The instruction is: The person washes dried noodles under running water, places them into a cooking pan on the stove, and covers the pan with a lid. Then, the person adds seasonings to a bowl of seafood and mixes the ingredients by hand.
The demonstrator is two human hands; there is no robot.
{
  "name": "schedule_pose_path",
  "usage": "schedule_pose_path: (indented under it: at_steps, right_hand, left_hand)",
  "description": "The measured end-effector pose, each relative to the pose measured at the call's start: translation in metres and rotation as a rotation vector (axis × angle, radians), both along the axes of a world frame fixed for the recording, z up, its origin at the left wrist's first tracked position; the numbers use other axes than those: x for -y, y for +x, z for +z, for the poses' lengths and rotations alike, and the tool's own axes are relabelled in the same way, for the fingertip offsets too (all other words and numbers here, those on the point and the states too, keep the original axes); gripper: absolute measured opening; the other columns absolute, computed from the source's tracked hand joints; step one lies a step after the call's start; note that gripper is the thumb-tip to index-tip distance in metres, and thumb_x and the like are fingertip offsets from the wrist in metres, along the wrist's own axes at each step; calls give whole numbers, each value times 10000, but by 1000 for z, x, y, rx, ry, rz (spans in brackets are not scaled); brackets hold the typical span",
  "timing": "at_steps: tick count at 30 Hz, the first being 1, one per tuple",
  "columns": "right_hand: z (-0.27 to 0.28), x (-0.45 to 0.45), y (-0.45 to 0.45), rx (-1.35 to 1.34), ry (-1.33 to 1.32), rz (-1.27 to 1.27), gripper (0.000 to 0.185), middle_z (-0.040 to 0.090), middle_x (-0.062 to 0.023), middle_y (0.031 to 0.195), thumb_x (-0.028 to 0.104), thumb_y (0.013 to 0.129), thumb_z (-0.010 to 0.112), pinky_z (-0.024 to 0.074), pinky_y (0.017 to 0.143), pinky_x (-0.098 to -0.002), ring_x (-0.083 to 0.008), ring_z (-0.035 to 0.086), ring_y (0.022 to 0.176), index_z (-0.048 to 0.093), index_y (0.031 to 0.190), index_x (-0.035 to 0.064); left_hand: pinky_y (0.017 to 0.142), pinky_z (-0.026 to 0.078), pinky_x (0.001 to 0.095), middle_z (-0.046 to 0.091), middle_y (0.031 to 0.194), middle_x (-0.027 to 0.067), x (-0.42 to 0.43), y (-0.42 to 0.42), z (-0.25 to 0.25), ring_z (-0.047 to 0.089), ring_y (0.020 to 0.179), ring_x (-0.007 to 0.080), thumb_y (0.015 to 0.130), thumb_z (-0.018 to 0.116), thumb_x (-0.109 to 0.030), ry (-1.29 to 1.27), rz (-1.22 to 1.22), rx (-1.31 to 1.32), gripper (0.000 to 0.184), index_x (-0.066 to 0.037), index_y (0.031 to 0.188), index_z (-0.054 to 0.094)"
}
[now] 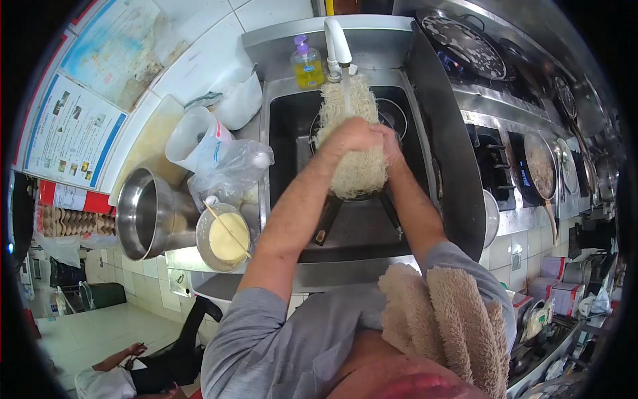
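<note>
A long block of pale dried noodles (355,174) lies over the dark sink (286,139), above pans with black handles (327,219). Water from the white tap (337,45) runs onto its far part. My left hand (355,135) is closed at the middle of the block, its fingertips hidden. Touching it on the right, my right hand (391,143) is closed at the block's right edge. Both hands appear to grip the noodles.
Behind the sink stands a soap bottle (308,66). To the left are a white bucket (196,136), a plastic bag (232,169), a steel pot (149,213) and a batter bowl (227,243). Stoves with pans (539,163) are right; another person (156,372) is lower left.
</note>
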State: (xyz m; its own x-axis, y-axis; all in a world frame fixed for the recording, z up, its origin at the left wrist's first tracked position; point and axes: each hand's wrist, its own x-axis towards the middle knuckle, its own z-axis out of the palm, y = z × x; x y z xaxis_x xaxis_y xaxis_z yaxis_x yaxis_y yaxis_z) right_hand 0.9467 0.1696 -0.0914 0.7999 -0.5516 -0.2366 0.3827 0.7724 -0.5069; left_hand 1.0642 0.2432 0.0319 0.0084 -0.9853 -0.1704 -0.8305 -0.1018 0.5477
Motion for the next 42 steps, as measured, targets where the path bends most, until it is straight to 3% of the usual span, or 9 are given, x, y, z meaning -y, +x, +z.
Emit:
schedule_pose_path:
  at_steps: [6, 9, 12, 17, 25, 30, 32, 36, 42]
  right_hand:
    - [-5, -17, -2, 144, 59, -88, 497, 596, -187, 1029, 168, 711, 516, 485, 828, -411, -311, 603, 891, 492, 1156, -52]
    - [-2, -3, -9, 173, 55, -61, 500, 595, -184, 1039, 167, 712, 519, 479, 838, -417, -310, 602, 896, 490, 1162, -50]
    - [-2, 14, -15, 173, 20, -3, 477, 600, -174, 1032, 177, 714, 524, 479, 833, -415, -298, 602, 900, 507, 1138, -41]
    - [16, 26, -30, 45, -14, 90, 449, 596, -161, 1049, 166, 731, 540, 490, 810, -397, -279, 605, 899, 503, 1137, -20]
    - [38, 27, -7, -534, -568, -351, 523, 569, -142, 1097, 126, 777, 613, 437, 845, -315, -218, 560, 988, 417, 1241, -14]
    - [25, 34, 3, -687, -764, -454, 567, 499, -190, 1176, 222, 775, 629, 390, 909, -347, -279, 499, 1064, 416, 1254, 8]
    - [67, -1, 5, -1456, -1142, -535, 669, 410, -203, 1247, 337, 749, 652, 356, 949, -365, -331, 408, 1160, 401, 1286, 27]
    - [61, -11, 28, -941, -1279, -379, 789, 355, -198, 1281, 447, 732, 649, 309, 966, -471, -357, 328, 1227, 334, 1349, 69]
    - [78, -14, 28, -557, -565, -132, 851, 425, -137, 1241, 527, 765, 604, 357, 890, -406, -280, 374, 1202, 223, 1396, 99]
  left_hand:
    - [822, 465, 333, 614, 1032, 171, 3, 76, -31, 602, 942, 265, 767, 634, -296, -454, 459, -46, 441, 2, 1085, 559]
    - [837, 469, 371, 586, 1091, 160, -3, 74, -51, 583, 980, 256, 782, 649, -341, -183, 736, -632, 561, 16, 1181, 483]
    - [863, 470, 377, 580, 1088, 134, -3, 72, -70, 576, 995, 238, 779, 673, -132, 209, 429, -1581, 463, 7, 1172, 473]
    - [837, 482, 389, 586, 1065, 136, 1, 54, -80, 588, 961, 241, 751, 666, -50, 80, 347, -1606, 437, -4, 1147, 487]
    - [826, 487, 414, 586, 1055, 157, 23, 54, -70, 601, 939, 270, 744, 633, 7, -112, 471, -1424, 446, 0, 1163, 479]
    - [857, 468, 422, 574, 1093, 150, 8, 49, -63, 578, 988, 277, 725, 576, 65, -102, 249, -1554, 491, -6, 1195, 452]
    - [853, 467, 417, 570, 1096, 139, 0, 49, -64, 574, 991, 268, 724, 563, 63, -103, 288, -1549, 493, -19, 1197, 449]
    - [822, 475, 393, 564, 1072, 104, -7, 39, -56, 572, 967, 245, 737, 554, 22, -65, 340, -1520, 461, -54, 1182, 456]
    - [814, 471, 367, 546, 1065, 81, 1, 26, -50, 562, 956, 219, 783, 598, -91, -76, 372, -1542, 446, -65, 1191, 420]
